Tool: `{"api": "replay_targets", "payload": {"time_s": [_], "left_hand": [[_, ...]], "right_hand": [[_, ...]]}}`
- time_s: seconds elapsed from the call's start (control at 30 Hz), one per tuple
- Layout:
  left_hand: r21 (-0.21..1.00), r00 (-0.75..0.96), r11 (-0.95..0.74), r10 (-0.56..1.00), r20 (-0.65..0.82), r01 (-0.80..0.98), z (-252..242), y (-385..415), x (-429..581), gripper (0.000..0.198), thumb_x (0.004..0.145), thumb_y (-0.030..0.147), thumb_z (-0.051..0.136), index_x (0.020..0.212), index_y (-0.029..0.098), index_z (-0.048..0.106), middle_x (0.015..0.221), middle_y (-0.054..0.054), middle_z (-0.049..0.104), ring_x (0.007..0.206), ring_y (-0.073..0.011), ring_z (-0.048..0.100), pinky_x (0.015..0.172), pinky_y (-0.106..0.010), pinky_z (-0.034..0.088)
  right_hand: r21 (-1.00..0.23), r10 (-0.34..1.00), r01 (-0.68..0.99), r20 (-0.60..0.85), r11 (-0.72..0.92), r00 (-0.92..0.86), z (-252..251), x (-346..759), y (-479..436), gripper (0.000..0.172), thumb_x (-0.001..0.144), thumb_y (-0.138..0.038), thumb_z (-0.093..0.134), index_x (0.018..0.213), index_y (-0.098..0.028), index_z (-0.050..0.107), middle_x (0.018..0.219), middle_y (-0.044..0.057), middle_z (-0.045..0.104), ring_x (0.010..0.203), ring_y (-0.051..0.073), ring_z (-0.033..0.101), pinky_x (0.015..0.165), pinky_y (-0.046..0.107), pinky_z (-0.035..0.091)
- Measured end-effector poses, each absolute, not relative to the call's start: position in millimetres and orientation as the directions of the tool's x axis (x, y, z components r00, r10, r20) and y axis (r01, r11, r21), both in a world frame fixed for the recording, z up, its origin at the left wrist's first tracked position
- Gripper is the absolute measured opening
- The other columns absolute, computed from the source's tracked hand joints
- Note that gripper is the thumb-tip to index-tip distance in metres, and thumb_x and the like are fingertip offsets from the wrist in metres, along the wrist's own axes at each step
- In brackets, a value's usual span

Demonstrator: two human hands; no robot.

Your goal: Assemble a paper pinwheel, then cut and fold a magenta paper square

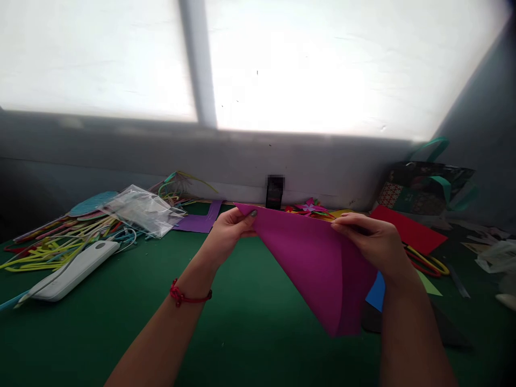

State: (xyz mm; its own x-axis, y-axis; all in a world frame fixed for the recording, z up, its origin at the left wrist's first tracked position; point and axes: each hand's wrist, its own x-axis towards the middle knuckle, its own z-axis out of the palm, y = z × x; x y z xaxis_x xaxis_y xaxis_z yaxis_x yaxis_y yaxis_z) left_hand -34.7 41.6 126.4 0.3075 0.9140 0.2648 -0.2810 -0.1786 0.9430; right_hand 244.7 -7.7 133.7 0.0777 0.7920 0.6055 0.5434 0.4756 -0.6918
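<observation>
A magenta sheet of paper (306, 258) is held up above the green table, folded over on itself with its lower part hanging down to a point. My left hand (236, 226) pinches its upper left corner between thumb and fingers. At the upper right edge, my right hand (366, 234) grips the paper, fingertips closed on the rim. Part of the sheet's right side is hidden behind my right hand and wrist.
Left lie colourful pipe cleaners (52, 242), a clear plastic bag (141, 209), a white glue gun-like device (76, 271) and purple paper (193, 223). A phone (274, 192) stands behind. Right are red paper (411, 228), scissors (429, 262), blue paper (376, 293) and a gift bag (419, 191).
</observation>
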Motion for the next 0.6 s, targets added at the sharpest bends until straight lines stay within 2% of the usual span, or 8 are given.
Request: {"api": "replay_targets", "payload": {"time_s": [0.13, 0.27, 0.6], "left_hand": [[0.949, 0.257, -0.233, 0.924, 0.284, -0.211, 127.1, 40.5, -33.6, 0.029, 0.072, 0.039, 0.065, 0.092, 0.018, 0.066, 0.091, -0.004, 0.068, 0.085, -0.0196, 0.063, 0.073, -0.031, 0.053], [0.948, 0.215, -0.298, 0.924, 0.316, -0.112, 129.3, 39.1, -34.0, 0.029, 0.075, 0.041, 0.061, 0.089, 0.017, 0.067, 0.085, -0.003, 0.069, 0.081, -0.0184, 0.063, 0.071, -0.030, 0.054], [0.924, 0.218, -0.329, 0.904, 0.368, -0.195, 128.1, 39.7, -33.3, 0.029, 0.076, 0.036, 0.062, 0.096, 0.017, 0.068, 0.082, -0.004, 0.070, 0.074, -0.0185, 0.065, 0.067, -0.031, 0.054]], "right_hand": [[-0.629, 0.743, 0.593, 0.665, 0.503, 0.076, 130.0, 246.2, -3.7, 0.008, 0.070, -0.032, 0.069, 0.077, -0.029, 0.069, 0.082, -0.002, 0.068, 0.083, 0.020, 0.063, 0.078, 0.033, 0.050], [-0.552, 0.681, 0.656, 0.728, 0.516, 0.078, 127.9, 250.1, -1.5, 0.008, 0.069, -0.031, 0.069, 0.077, -0.029, 0.069, 0.077, -0.002, 0.068, 0.096, 0.022, 0.059, 0.090, 0.037, 0.046], [-0.514, 0.660, 0.645, 0.751, 0.566, 0.020, 130.2, 252.5, -0.3, 0.005, 0.070, -0.028, 0.068, 0.075, -0.029, 0.068, 0.076, -0.004, 0.069, 0.099, 0.022, 0.059, 0.097, 0.042, 0.043]]}}
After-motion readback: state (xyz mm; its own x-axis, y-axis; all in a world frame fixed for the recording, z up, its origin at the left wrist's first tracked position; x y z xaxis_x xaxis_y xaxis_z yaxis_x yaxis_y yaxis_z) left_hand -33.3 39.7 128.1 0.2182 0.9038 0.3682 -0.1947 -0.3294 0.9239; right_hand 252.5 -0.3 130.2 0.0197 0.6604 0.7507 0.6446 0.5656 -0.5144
